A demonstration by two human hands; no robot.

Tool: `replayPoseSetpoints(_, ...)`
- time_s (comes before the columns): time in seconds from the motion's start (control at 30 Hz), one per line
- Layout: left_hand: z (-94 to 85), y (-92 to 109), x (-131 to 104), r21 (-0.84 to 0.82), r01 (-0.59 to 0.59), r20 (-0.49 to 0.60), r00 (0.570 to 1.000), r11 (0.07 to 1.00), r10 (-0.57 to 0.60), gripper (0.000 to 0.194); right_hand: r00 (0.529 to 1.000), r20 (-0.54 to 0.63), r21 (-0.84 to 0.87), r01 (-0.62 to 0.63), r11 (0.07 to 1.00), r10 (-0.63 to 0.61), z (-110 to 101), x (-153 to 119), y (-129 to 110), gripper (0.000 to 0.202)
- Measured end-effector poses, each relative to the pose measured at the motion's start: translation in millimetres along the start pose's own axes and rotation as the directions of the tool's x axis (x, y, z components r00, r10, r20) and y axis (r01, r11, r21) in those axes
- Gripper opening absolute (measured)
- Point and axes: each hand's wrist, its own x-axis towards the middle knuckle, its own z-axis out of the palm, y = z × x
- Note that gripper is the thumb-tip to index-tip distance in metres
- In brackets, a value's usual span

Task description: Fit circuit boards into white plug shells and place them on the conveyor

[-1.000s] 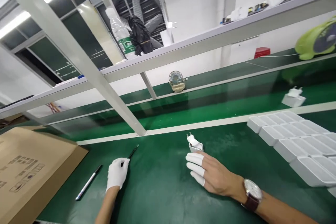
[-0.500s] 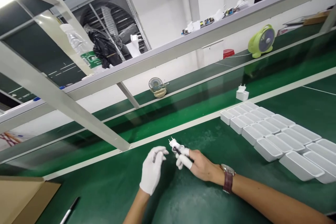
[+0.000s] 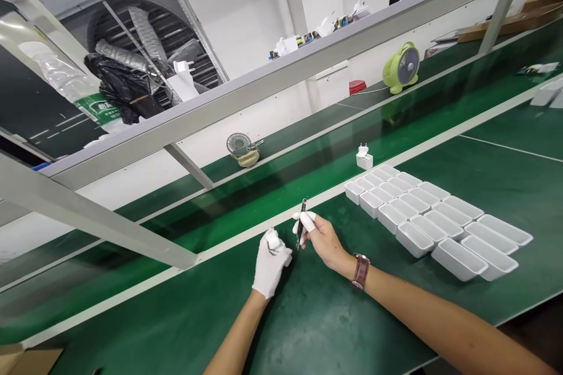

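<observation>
Moved since the earlier frame: white plug piece (image 3: 273,241), from right hand to left; black tool (image 3: 301,222), clear of it. Left hand (image 3: 268,269): gloved, fingers closed round plug piece, above green surface (image 3: 325,328). Right hand (image 3: 323,239): finger-cotted fingers pinching upright black tool. Farther right: white casings (image 3: 416,238), in rows.

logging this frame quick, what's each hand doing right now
Left hand: closed around a small white plug piece.
Right hand: closed on a thin black tool.

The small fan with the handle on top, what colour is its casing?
Lime green, clearest in the head view.
</observation>
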Motion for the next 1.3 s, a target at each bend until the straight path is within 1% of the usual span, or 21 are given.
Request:
replayPoseSetpoints(0.07,-8.4,12.2,0.2,-0.208,-0.01,-0.023,1.0,0.978,0.005,0.04,0.999,0.019,0.066,-0.027,0.997,0.025,1.3,1.3,2.3,0.037)
replayPoseSetpoints(0.1,-13.4,18.6,-1.5,-0.317,0.009,-0.038,0.999,0.948,-0.022,0.033,0.999,0.032,0.094,-0.04,0.995,0.037,2.2,1.2,2.8,0.036)
replayPoseSetpoints(0.13,-18.4,24.7,-4.4,-0.423,0.054,-0.042,0.996,0.904,-0.078,0.026,0.998,0.049,0.116,-0.053,0.992,0.048,3.3,0.3,2.9,0.036)
replayPoseSetpoints(0.2,-27.4,33.5,-12.8,-0.646,0.168,-0.013,0.973,0.744,-0.231,0.019,0.994,0.087,0.146,-0.078,0.986,0.066,6.5,-3.5,2.1,0.04)
replayPoseSetpoints(0.23,-31.2,35.5,-17.8,-0.721,0.217,0.016,0.955,0.658,-0.297,0.019,0.992,0.107,0.153,-0.09,0.984,0.074,8.7,-6.3,1.7,0.042)
replayPoseSetpoints(0.27,-34.5,35.8,-22.8,-0.761,0.256,0.047,0.938,0.596,-0.342,0.02,0.989,0.127,0.157,-0.101,0.982,0.081,11.2,-9.7,1.5,0.044)
replayPoseSetpoints(0.3,-37.3,34.5,-27.6,-0.782,0.285,0.076,0.926,0.554,-0.369,0.021,0.985,0.145,0.157,-0.111,0.981,0.088,14.0,-13.5,1.8,0.045)
replayPoseSetpoints(0.33,-39.6,32.0,-31.8,-0.789,0.305,0.101,0.921,0.533,-0.376,0.021,0.982,0.162,0.155,-0.123,0.98,0.097,16.9,-17.7,2.5,0.044)
replayPoseSetpoints(0.37,-41.5,28.7,-35.3,-0.786,0.315,0.12,0.922,0.532,-0.368,0.022,0.978,0.179,0.145,-0.134,0.98,0.107,19.7,-22.2,3.7,0.041)
replayPoseSetpoints(0.5,-47.1,16.6,-41.9,-0.744,0.327,0.176,0.937,0.583,-0.301,0.03,0.956,0.26,0.052,-0.157,0.986,0.139,26.7,-40.9,8.6,0.025)
replayPoseSetpoints(0.6,-50.8,12.0,-41.8,-0.763,0.309,0.177,0.944,0.568,-0.277,0.031,0.932,0.333,0.005,-0.152,0.988,0.141,27.6,-51.3,9.2,0.019)
replayPoseSetpoints(0.67,-52.9,9.3,-40.8,-0.777,0.306,0.171,0.944,0.55,-0.283,0.033,0.917,0.366,-0.007,-0.17,0.985,0.161,27.5,-55.0,8.4,0.016)
replayPoseSetpoints(0.77,-54.9,4.7,-38.8,-0.788,0.328,0.18,0.932,0.521,-0.315,0.043,0.9,0.361,-0.027,-0.251,0.968,0.244,27.7,-57.5,7.8,0.016)
replayPoseSetpoints(0.83,-55.1,2.2,-37.7,-0.796,0.341,0.19,0.925,0.5,-0.328,0.049,0.894,0.351,-0.063,-0.275,0.959,0.279,28.1,-59.0,8.2,0.018)
replayPoseSetpoints(0.9,-54.2,0.8,-37.4,-0.806,0.348,0.193,0.919,0.479,-0.343,0.048,0.905,0.346,-0.112,-0.223,0.968,0.249,28.4,-61.3,9.2,0.017)
replayPoseSetpoints(1.0,-50.4,0.9,-38.8,-0.814,0.359,0.194,0.909,0.457,-0.369,0.038,0.915,0.378,-0.187,-0.072,0.98,0.139,28.5,-66.0,10.7,0.017)
replayPoseSetpoints(1.13,-43.5,3.0,-42.8,-0.838,0.332,0.162,0.909,0.433,-0.383,0.023,0.886,0.457,-0.279,0.057,0.958,0.08,26.2,-70.8,11.6,0.027)
replayPoseSetpoints(1.23,-39.6,3.7,-45.2,-0.832,0.352,0.177,0.901,0.429,-0.396,0.02,0.851,0.523,-0.328,0.251,0.911,-0.046,22.8,-72.1,13.2,0.029)
replayPoseSetpoints(1.3,-38.0,3.1,-46.2,-0.825,0.367,0.19,0.897,0.43,-0.4,0.018,0.835,0.537,-0.354,0.354,0.866,-0.122,21.3,-72.7,14.8,0.033)
